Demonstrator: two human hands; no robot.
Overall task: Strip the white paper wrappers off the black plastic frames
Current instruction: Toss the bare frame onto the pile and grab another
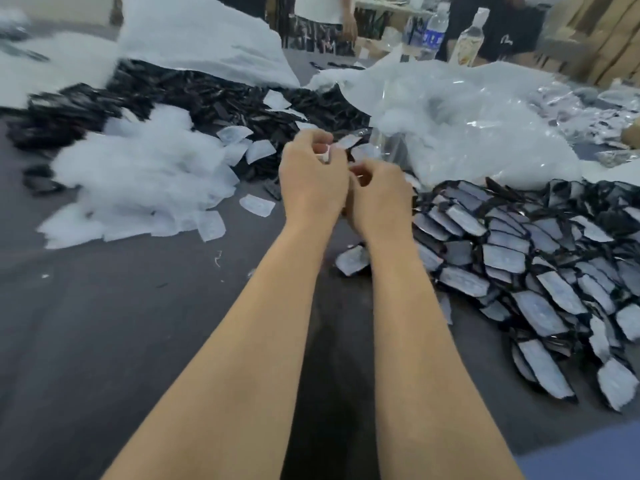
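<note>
My left hand (311, 178) and my right hand (379, 199) are held close together above the middle of the grey table. Between their fingers is a small wrapped frame (341, 143) with white paper showing; the fingers hide most of it. A heap of wrapped frames (519, 258), black edges with white paper faces, lies to the right. Bare black frames (194, 95) are piled at the back left. Loose white wrappers (138, 181) are heaped to the left of my hands.
Crumpled clear plastic bags (467, 123) lie behind the wrapped heap. A white sack (204, 39) covers the back of the black pile. Water bottles (433, 32) and a standing person (325, 19) are at the table's far edge. One wrapped frame (351, 259) lies under my right forearm.
</note>
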